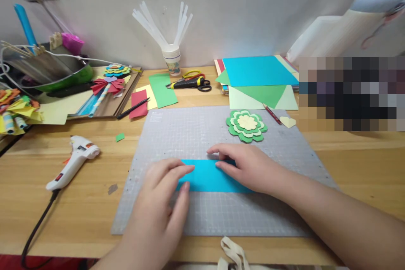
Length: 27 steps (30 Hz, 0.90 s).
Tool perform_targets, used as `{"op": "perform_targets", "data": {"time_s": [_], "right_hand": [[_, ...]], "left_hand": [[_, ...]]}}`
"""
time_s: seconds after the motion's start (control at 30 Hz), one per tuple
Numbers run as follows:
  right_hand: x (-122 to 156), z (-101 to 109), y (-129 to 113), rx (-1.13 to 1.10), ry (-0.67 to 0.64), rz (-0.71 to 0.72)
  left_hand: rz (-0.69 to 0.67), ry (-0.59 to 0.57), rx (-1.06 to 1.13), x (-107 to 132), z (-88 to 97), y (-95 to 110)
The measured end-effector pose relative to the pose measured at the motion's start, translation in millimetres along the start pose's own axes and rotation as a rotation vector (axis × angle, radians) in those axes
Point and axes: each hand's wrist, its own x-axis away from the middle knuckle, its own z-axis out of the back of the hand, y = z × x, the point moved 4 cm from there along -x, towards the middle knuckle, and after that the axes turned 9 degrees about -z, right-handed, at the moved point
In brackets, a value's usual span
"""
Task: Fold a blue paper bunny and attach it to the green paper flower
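Observation:
A blue paper strip (pixel 207 177) lies flat on a grey cutting mat (pixel 190 135) in front of me. My left hand (pixel 161 194) rests on the strip's left end, fingers stretched flat, thumb beside it. My right hand (pixel 245 166) lies on the strip's right end with fingers extended, pressing along its upper edge. Beyond my right hand, a layered green and cream paper flower (pixel 247 125) sits on the mat's far right part.
A white glue gun (pixel 74 161) with a black cord lies left of the mat. Scissors (pixel 191 83), coloured paper pieces, a cup of glue sticks (pixel 172 61), a stack of coloured sheets (pixel 259 78), a red pencil (pixel 272 114) and craft clutter line the back.

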Motion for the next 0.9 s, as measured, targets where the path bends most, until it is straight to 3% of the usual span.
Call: {"op": "perform_targets", "data": {"time_s": [0.1,0.2,0.5,0.7,0.9], "right_hand": [[-1,0,0,0.005,0.008,-0.014],[1,6,4,0.001,-0.009,-0.090],[23,19,29,-0.012,-0.036,-0.289],[30,12,36,-0.045,0.059,-0.291],[35,11,35,-0.070,-0.005,-0.268]], "left_hand": [[-0.082,-0.058,-0.027,-7,-26.2,-1],[-0.109,-0.098,-0.168,-7,-37.3,-1],[-0.084,-0.138,-0.282,-9,-34.4,-2],[-0.062,-0.144,-0.247,-8,-35.6,-6],[-0.049,-0.141,-0.220,-7,-35.4,-8]]}}
